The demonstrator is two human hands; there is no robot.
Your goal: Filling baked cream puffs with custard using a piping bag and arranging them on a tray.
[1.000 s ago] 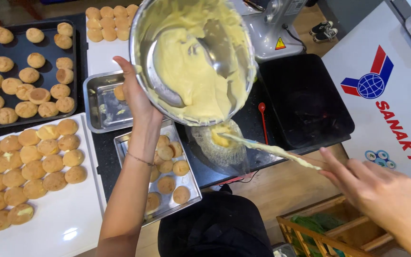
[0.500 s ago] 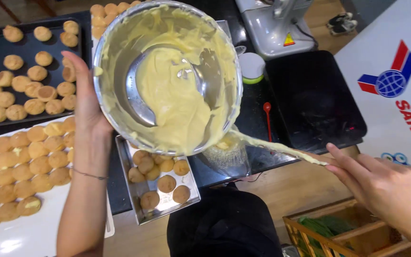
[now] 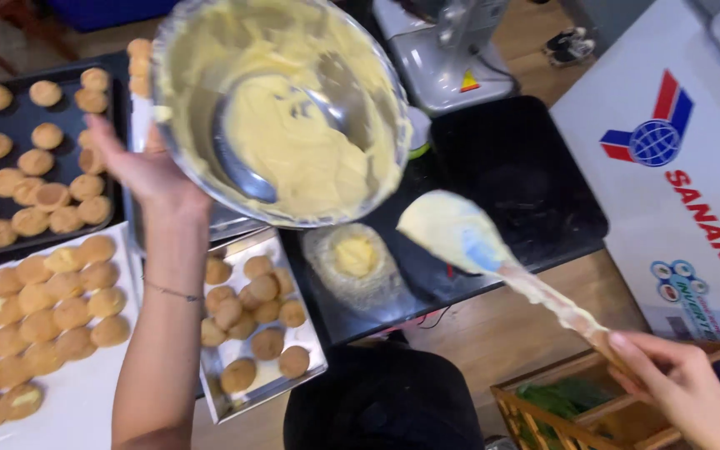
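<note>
Left hand [image 3: 147,167] grips the tilted steel mixing bowl [image 3: 281,108] by its rim — custard sliding toward its lower edge — while the right hand [image 3: 681,387] clasps a coated spatula [image 3: 468,237] just below it.

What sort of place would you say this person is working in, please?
Probably a small bakery kitchen: trays of round baked puffs, a stand mixer, and a metal bowl of yellow cream held up in the left hand.

Warm, even indoor light falls from above, with soft shadows. Glare streaks the inside of the steel bowl [image 3: 281,108]. Motion blur smears the spatula [image 3: 493,254] and the right hand [image 3: 681,387]; the pastries look soft, not crisp.
</note>
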